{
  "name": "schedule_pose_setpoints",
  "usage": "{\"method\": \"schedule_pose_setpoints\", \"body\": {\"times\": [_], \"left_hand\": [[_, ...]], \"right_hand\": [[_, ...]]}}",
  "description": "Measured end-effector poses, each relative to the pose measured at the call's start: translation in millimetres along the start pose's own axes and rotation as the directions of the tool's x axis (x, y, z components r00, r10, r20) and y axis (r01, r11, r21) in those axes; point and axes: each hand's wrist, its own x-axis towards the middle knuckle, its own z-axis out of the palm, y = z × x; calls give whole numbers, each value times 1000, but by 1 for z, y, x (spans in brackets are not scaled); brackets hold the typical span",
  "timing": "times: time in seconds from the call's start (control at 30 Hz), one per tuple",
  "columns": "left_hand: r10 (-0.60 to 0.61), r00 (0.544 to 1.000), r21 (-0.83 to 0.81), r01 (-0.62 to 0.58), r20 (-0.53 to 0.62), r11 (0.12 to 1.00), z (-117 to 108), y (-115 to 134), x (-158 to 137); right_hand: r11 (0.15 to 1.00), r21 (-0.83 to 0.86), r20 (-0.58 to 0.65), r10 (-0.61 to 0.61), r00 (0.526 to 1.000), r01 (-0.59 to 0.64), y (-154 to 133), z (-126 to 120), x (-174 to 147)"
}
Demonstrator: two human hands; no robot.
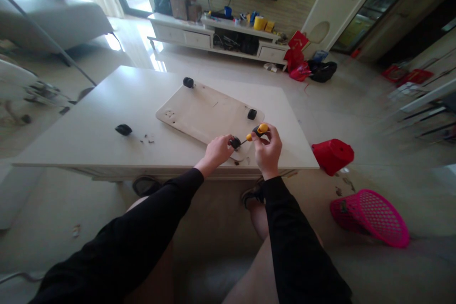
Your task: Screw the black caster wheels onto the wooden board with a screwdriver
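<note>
A pale rounded board (203,109) lies flat on the white table, with black caster wheels at three of its corners. My left hand (218,151) has its fingers closed on the near-right caster (235,142). In my right hand (268,152) is a yellow and black screwdriver (257,131), its shaft pointing left at that caster's base. Whether the tip sits in a screw is too small to tell. The board's left corner shows bare screw holes (169,114). A loose black caster (123,129) rests on the table at the left, with several small screws (147,139) beside it.
The white table (89,109) has its near edge just under my wrists. On the floor at the right are a red bucket (333,156) and a tipped pink basket (370,218). A low white TV cabinet (195,38) stands along the far wall.
</note>
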Motion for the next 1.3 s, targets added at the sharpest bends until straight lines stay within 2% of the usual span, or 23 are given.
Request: {"method": "schedule_pose_setpoints", "body": {"times": [0.2, 0.5, 0.73, 1.0, 1.2, 1.3], "left_hand": [[10, 1000, -7, -9, 13, 1000, -2, -8, 2], [9, 1000, -23, -9, 14, 1000, -2, -15, 5], [12, 1000, -22, -12, 4, 1000, 0, -17, 8], [-1, 999, -89, -3, -46, 996, -1, -12, 8], [25, 999, -152, -29, -28, 988, 3, -12, 8], [29, 999, -151, -33, -33, 988, 3, -12, 8]], "right_hand": [[1000, -19, 46, -15, 999, 16, 0, 3, 3], [1000, -22, -13, -19, 1000, 18, 1, 3, 2], [999, -30, -1, -23, 1000, 23, 3, 2, 2], [991, -66, 74, -108, 991, 113, 4, 4, 2], [974, -66, 147, -205, 968, 216, 9, 4, 3], [969, -92, 136, -214, 967, 228, 5, 2, 5]]}}
